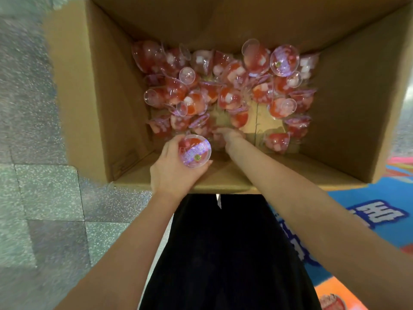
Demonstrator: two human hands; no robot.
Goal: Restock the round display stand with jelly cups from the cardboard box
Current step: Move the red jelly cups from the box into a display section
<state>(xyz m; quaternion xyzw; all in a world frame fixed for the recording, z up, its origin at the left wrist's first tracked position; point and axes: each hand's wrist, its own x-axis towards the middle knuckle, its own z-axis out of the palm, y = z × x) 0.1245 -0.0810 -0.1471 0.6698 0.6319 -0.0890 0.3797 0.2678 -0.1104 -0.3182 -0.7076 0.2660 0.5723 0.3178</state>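
An open cardboard box (107, 104) stands on the floor below me, its bottom strewn with several red jelly cups (225, 86) with clear domes and purple lids. My left hand (172, 168) is at the box's near wall and grips one jelly cup (195, 151), purple lid facing up. My right hand (230, 136) reaches deep into the box among the nearest cups; its fingers are blurred and partly hidden, so I cannot tell if they hold one. The round display stand is out of view.
Grey speckled floor tiles (44, 198) lie to the left. A blue and orange printed surface (362, 211) sits at the right beside the box. My dark clothing (223, 253) fills the lower middle.
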